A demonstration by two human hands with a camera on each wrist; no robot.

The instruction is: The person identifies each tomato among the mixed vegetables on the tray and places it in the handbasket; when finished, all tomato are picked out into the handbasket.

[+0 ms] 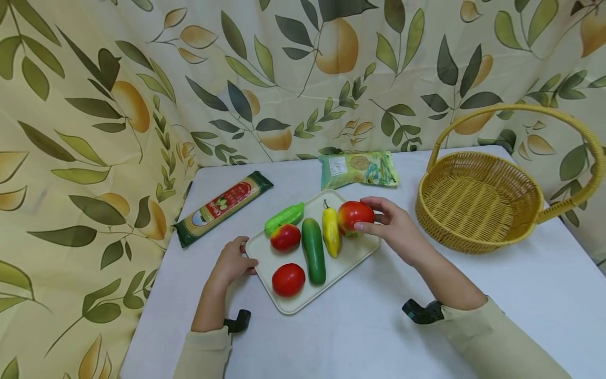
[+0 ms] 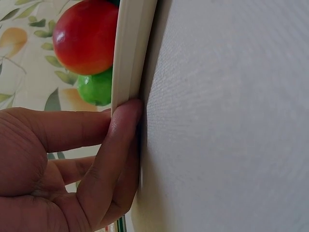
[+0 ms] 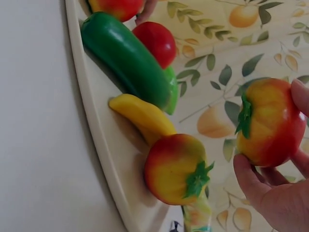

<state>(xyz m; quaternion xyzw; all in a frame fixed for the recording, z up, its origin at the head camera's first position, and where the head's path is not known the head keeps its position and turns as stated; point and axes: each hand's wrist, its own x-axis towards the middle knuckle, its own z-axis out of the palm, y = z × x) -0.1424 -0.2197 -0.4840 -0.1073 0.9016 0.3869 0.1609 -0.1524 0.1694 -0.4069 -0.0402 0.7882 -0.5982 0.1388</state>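
Observation:
My right hand (image 1: 400, 231) grips a red-and-yellow tomato (image 3: 270, 121) with a green calyx, held above the tray's right side. Below it in the right wrist view, another tomato (image 3: 169, 166) sits on the tray; in the head view the held one mostly hides it. With thumb and fingers, my left hand (image 1: 233, 262) pinches the left corner of the cream tray (image 1: 265, 258). Also on the tray lie a yellow pepper (image 1: 331, 231), a dark green cucumber (image 1: 313, 252), a light green pepper (image 1: 284, 218), a red-yellow tomato (image 1: 285, 237) and a red tomato (image 1: 289, 280).
A yellow wicker basket (image 1: 478, 245) with a tall handle stands to the right. Behind the tray lies a green food packet (image 1: 360, 169). A long pasta packet (image 1: 222, 208) is at the left. Patterned cloth (image 1: 265, 68) hangs behind the white-covered table (image 1: 331, 337).

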